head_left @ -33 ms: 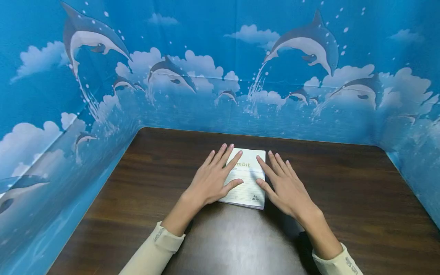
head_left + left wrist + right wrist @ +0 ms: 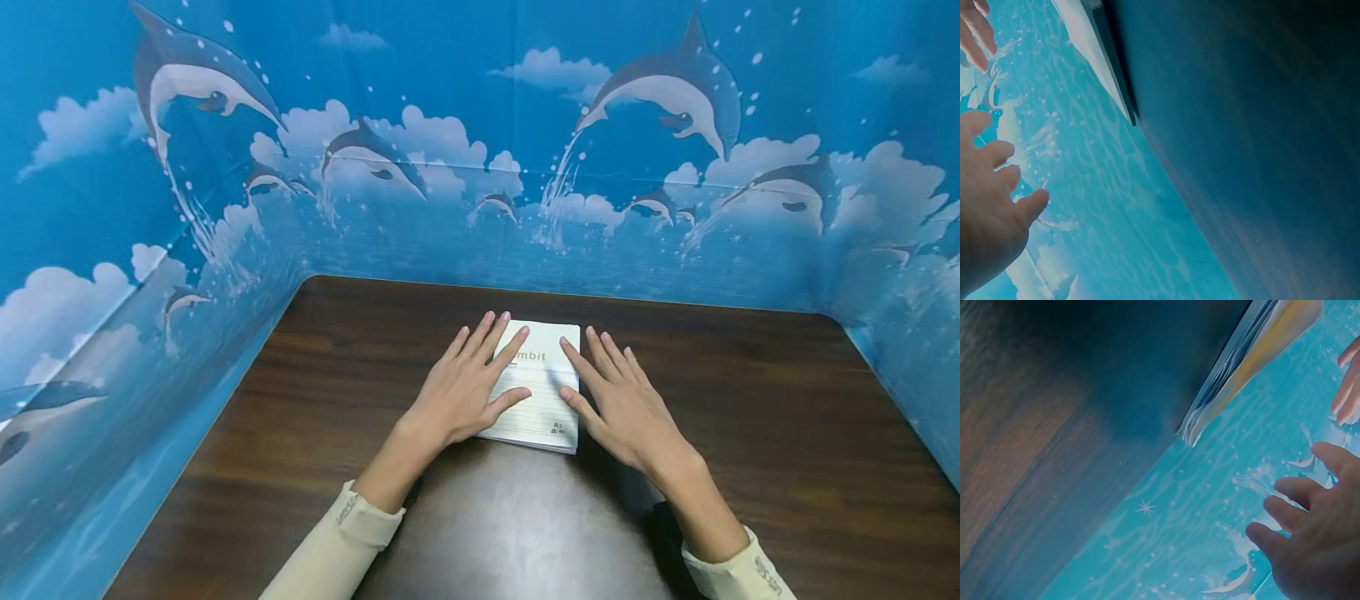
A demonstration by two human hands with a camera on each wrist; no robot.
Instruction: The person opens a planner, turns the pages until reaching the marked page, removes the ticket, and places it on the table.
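Note:
A pale cream notebook with ruled lines, gold lettering and a small "A5" mark lies on the dark wooden table. My left hand hovers over its left side with fingers spread and hides part of the lettering. Just past the right edge is my right hand, its fingers also straight and the index fingertip and thumb tip over the cover. Both wrist views show a gap between the hands and the notebook. Its layered page edges show in the right wrist view. Neither hand holds anything.
The brown table has rounded far corners. A blue curtain printed with dolphins and clouds hangs around its back and sides. Light reflects off the tabletop near the front. Cream sleeves cover both forearms.

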